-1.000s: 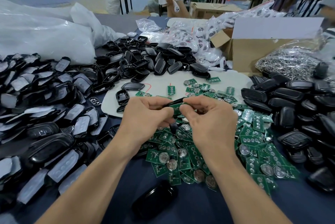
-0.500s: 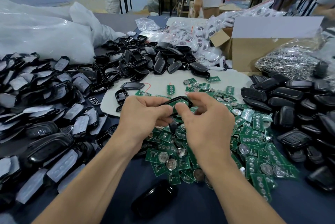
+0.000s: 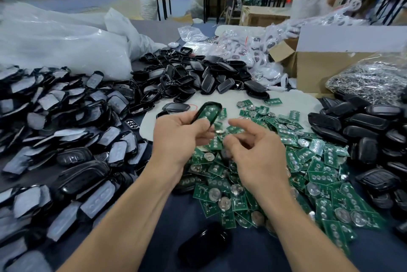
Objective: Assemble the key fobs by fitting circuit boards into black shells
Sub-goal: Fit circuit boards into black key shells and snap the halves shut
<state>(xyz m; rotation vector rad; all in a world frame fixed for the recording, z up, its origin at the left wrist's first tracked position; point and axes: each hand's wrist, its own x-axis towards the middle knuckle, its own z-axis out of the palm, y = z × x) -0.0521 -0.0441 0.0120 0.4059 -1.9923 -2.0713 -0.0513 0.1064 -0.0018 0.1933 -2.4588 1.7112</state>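
The right hand [image 3: 257,150] is pulling away, fingers loosely curled and empty, above the board pile [image 3: 319,175] at the counter's [image 3: 176,214] middle. The left hand's [image 3: 180,135] fingers are gripping the black shell [image 3: 196,116] alone, with the green board [image 3: 209,110] seated inside; the fitting seems done.

Cardboard box [image 3: 312,73] — white plastic bag [image 3: 55,47]

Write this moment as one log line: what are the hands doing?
left hand: holds black shell with green board inside | right hand: loosely curled, empty, above circuit board pile | status: board sits in shell
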